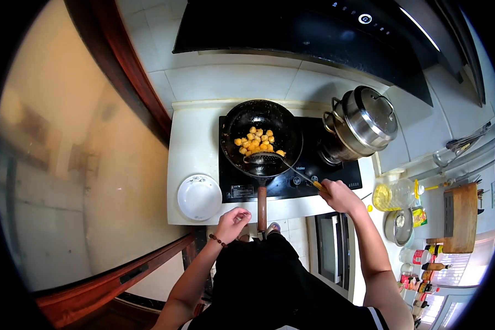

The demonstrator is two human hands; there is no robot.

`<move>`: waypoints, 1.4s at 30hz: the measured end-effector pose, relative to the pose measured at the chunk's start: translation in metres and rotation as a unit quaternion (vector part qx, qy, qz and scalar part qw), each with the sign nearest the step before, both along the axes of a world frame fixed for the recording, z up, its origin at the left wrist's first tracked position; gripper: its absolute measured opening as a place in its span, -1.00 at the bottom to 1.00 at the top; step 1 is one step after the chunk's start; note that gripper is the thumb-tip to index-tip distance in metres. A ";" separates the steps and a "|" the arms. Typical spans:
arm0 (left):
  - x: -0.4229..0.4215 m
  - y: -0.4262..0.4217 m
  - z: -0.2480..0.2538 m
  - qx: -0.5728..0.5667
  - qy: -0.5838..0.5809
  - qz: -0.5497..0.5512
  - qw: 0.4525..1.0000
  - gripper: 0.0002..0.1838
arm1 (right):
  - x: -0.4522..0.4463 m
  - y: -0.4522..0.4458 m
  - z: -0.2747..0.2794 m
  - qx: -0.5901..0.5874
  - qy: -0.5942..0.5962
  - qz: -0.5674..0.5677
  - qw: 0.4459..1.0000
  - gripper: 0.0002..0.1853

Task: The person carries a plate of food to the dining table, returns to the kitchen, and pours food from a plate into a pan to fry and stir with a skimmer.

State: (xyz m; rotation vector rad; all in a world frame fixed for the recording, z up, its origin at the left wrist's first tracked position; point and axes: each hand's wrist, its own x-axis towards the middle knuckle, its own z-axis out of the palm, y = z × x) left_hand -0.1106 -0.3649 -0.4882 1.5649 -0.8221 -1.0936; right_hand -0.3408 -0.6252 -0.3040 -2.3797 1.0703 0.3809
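My right hand [341, 196] is closed round the yellow grip of a skimmer [289, 165] with a long metal shaft. Its dark, perforated head rests inside a black wok [234, 126], against the near side of several golden-brown round food pieces [257, 141]. The wok stands on the hob, its brown wooden handle [262, 206] pointing toward me. My left hand [234, 223], with a bead bracelet on the wrist, hovers just left of that handle without touching it. Its fingers are loosely curled and appear to hold nothing. A white bowl [199, 197] sits on the counter beyond my left hand.
A lidded steel steamer pot [363, 124] occupies the right burner of the black hob [308, 190]. An oil jug [393, 195], a metal basin [399, 227] and several bottles line the right counter. The range hood [297, 33] overhangs the back. A wood-framed glass panel [93, 165] stands left.
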 end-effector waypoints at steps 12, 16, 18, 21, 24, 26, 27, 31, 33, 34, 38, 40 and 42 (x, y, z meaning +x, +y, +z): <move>0.003 0.010 0.009 -0.005 0.005 0.022 1.000 -0.77 | 0.062 -0.062 -0.044 -0.097 -0.132 -0.034 0.986 -0.74; 0.000 0.012 0.005 0.006 0.013 0.014 1.000 -0.77 | 0.085 -0.077 -0.055 -0.163 -0.090 -0.016 0.982 -0.70; 0.001 0.013 0.006 0.000 0.002 0.014 1.000 -0.77 | 0.089 -0.080 -0.061 -0.172 -0.060 0.002 0.983 -0.71; 0.001 0.016 0.008 0.002 0.018 0.027 0.999 -0.77 | 0.074 -0.077 -0.072 -0.145 -0.061 0.006 0.987 -0.72; 0.004 0.023 0.002 -0.007 0.011 0.038 0.999 -0.77 | 0.046 -0.067 -0.073 -0.113 -0.064 -0.001 0.992 -0.71; 0.005 0.028 0.002 0.001 -0.002 0.043 0.999 -0.78 | 0.027 -0.059 -0.057 -0.092 -0.063 0.012 0.994 -0.70; 0.005 0.030 0.000 0.002 0.000 0.046 0.999 -0.78 | 0.018 -0.057 -0.047 -0.072 -0.065 0.020 0.995 -0.69; 0.004 0.033 -0.010 0.006 0.017 0.053 0.998 -0.78 | 0.012 -0.051 -0.026 -0.044 -0.045 -0.022 0.998 -0.70; 0.003 0.029 -0.012 0.009 0.025 0.049 0.998 -0.78 | 0.019 -0.043 -0.041 -0.075 -0.138 -0.051 0.986 -0.73; 0.003 0.023 -0.011 0.007 0.024 0.040 0.999 -0.76 | 0.024 -0.038 -0.045 -0.060 -0.158 -0.071 0.983 -0.73; -0.002 -0.021 0.021 0.083 0.143 0.010 0.986 -0.71 | 0.042 0.007 -0.074 -0.020 -0.165 -0.158 0.973 -0.70; -0.019 -0.058 0.031 0.041 0.246 0.013 0.968 -0.62 | 0.051 0.042 -0.104 -0.039 -0.249 -0.187 0.950 -0.69; -0.040 -0.092 0.031 0.042 0.310 0.015 0.950 -0.57 | 0.069 0.075 -0.112 -0.031 -0.276 -0.204 0.939 -0.66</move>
